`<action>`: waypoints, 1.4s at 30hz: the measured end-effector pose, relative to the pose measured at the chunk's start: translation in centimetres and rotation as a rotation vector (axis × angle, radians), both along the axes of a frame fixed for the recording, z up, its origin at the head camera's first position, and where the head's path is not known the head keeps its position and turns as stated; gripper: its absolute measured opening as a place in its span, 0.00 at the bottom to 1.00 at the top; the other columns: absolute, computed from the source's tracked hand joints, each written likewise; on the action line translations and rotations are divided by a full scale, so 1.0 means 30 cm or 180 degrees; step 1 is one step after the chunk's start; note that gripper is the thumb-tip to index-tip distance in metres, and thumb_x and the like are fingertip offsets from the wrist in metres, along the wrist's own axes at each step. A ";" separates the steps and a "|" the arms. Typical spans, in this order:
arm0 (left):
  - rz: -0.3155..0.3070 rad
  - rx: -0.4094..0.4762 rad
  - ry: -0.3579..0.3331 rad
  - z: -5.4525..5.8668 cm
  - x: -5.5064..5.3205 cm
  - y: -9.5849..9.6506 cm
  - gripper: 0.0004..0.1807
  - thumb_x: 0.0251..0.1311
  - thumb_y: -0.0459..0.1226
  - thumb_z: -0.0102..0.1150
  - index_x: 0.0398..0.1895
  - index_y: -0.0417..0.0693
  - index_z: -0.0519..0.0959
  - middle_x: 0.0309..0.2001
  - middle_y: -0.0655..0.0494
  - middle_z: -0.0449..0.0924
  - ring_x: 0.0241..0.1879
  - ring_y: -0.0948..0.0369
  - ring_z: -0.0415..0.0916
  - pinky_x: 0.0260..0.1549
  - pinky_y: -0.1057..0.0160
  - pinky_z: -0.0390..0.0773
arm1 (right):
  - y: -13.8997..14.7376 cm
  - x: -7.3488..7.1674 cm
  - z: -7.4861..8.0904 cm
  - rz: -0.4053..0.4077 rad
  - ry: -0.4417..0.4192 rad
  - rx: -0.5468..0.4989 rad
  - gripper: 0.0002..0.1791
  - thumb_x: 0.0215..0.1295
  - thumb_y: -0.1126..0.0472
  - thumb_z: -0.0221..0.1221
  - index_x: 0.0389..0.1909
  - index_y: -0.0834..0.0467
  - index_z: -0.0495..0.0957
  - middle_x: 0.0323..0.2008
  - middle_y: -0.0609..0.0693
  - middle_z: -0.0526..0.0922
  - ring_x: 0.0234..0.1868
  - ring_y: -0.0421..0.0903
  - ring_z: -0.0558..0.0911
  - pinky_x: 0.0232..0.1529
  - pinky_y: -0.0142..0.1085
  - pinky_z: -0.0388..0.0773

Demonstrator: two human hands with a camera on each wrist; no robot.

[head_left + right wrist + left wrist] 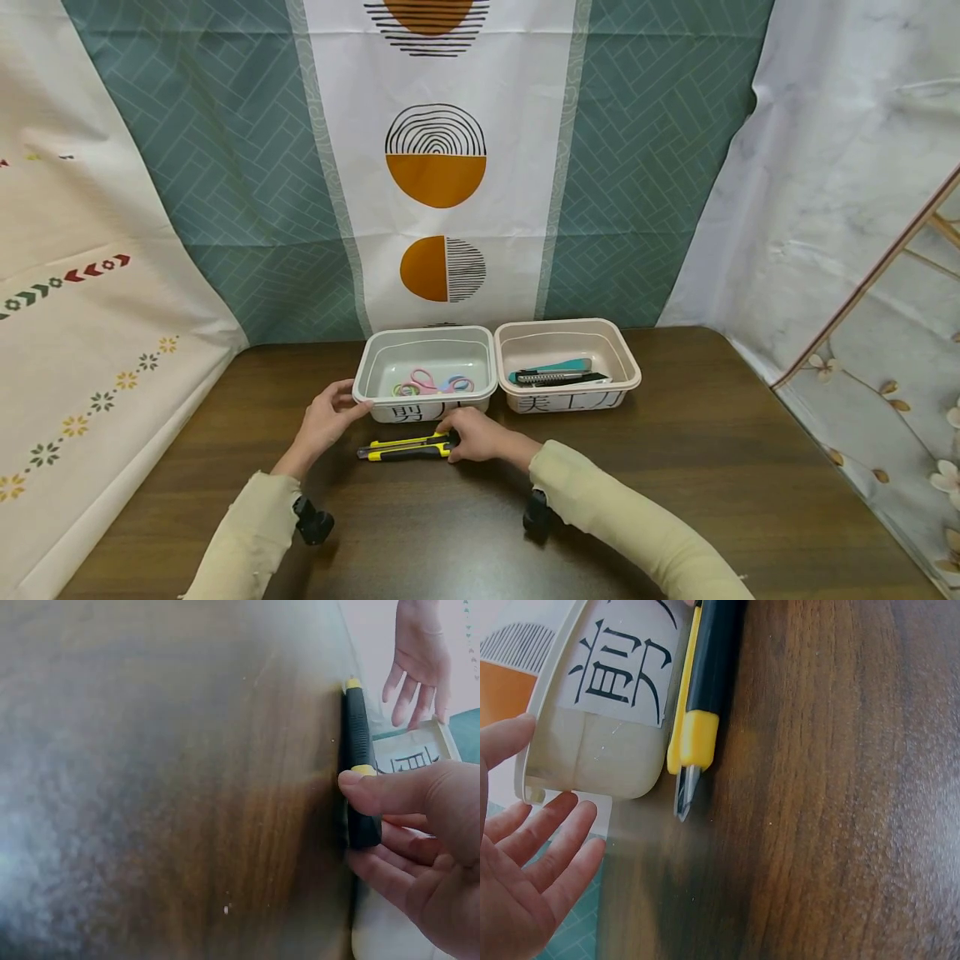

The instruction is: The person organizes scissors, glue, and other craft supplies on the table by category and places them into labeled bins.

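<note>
A yellow-and-black utility knife (408, 449) lies lengthwise in front of the grey-white bin (426, 337), its blade end pointing left. My right hand (477, 436) pinches its other end between thumb and fingers. The metal tip shows in the left wrist view, close by the bin's labelled front. My left hand (327, 421) is at the bin's left end, with the thumb (510, 740) at the rim and the other fingers spread and fairly straight against the end wall. Inside that bin are small scissors with pink handles (423, 382) and other coloured handles.
Touching the first bin on its right stands a pinkish bin (632, 377) with a teal cutter (562, 367) and dark cutters in it. Both bins carry labels with black characters. Behind the brown wooden table (712, 467) hangs a patterned cloth (637, 167).
</note>
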State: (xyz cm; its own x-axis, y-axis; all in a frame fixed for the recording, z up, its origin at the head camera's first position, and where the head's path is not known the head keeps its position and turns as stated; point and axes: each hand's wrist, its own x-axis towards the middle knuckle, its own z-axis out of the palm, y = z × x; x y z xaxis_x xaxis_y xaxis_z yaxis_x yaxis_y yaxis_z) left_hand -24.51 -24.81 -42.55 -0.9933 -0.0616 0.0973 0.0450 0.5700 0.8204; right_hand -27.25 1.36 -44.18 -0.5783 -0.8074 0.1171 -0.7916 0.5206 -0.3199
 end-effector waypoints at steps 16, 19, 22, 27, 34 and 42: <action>-0.0044 0.0022 0.0015 0.001 0.004 -0.003 0.34 0.54 0.45 0.61 0.60 0.36 0.63 0.51 0.35 0.73 0.48 0.46 0.74 0.43 0.52 0.74 | 0.061 0.047 0.079 -0.0191 -0.0016 -0.0287 0.16 0.50 0.61 0.64 0.41 0.60 0.81 0.41 0.49 0.82 0.45 0.42 0.77 0.49 0.33 0.70; -0.0058 0.0026 0.0022 0.001 0.003 -0.005 0.34 0.54 0.45 0.61 0.60 0.36 0.63 0.51 0.35 0.73 0.48 0.46 0.74 0.43 0.52 0.74 | 0.078 0.050 0.088 -0.0166 0.0025 -0.0357 0.15 0.51 0.60 0.63 0.41 0.60 0.81 0.41 0.49 0.82 0.46 0.42 0.78 0.49 0.34 0.70; -0.0051 0.0025 0.0029 0.003 0.005 -0.003 0.34 0.54 0.44 0.61 0.59 0.35 0.63 0.50 0.35 0.73 0.48 0.45 0.74 0.42 0.53 0.75 | 0.094 0.055 0.098 -0.0123 0.0063 -0.0434 0.15 0.51 0.60 0.63 0.41 0.60 0.81 0.41 0.49 0.82 0.46 0.42 0.78 0.49 0.34 0.70; -0.0043 0.0025 0.0024 0.006 0.006 0.001 0.34 0.54 0.44 0.61 0.60 0.35 0.63 0.50 0.35 0.74 0.48 0.46 0.74 0.42 0.53 0.74 | 0.124 0.070 0.119 -0.0114 0.0091 -0.0546 0.15 0.52 0.61 0.63 0.41 0.60 0.81 0.42 0.49 0.82 0.47 0.42 0.78 0.49 0.34 0.71; -0.0069 -0.0006 0.0023 0.007 0.007 0.004 0.34 0.55 0.44 0.61 0.59 0.34 0.62 0.50 0.34 0.73 0.48 0.45 0.73 0.42 0.53 0.74 | 0.170 0.084 0.152 -0.0149 0.0054 -0.0603 0.16 0.53 0.61 0.63 0.43 0.61 0.80 0.45 0.51 0.81 0.48 0.43 0.77 0.49 0.36 0.71; -0.0034 -0.0062 0.0040 0.009 0.004 0.004 0.34 0.54 0.45 0.61 0.59 0.34 0.63 0.49 0.35 0.74 0.49 0.45 0.73 0.42 0.54 0.74 | 0.226 0.091 0.204 -0.0275 -0.0042 -0.0623 0.17 0.55 0.61 0.62 0.46 0.60 0.79 0.48 0.51 0.79 0.44 0.43 0.77 0.40 0.33 0.73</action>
State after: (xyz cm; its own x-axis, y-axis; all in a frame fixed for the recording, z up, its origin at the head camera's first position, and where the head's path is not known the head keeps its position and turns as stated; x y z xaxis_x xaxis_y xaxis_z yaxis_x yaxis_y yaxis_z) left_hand -24.37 -24.68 -42.29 -0.9926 -0.0490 0.1109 0.0614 0.5854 0.8084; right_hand -24.52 8.14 -38.05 -0.6468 -0.7174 0.2589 -0.7419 0.5132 -0.4315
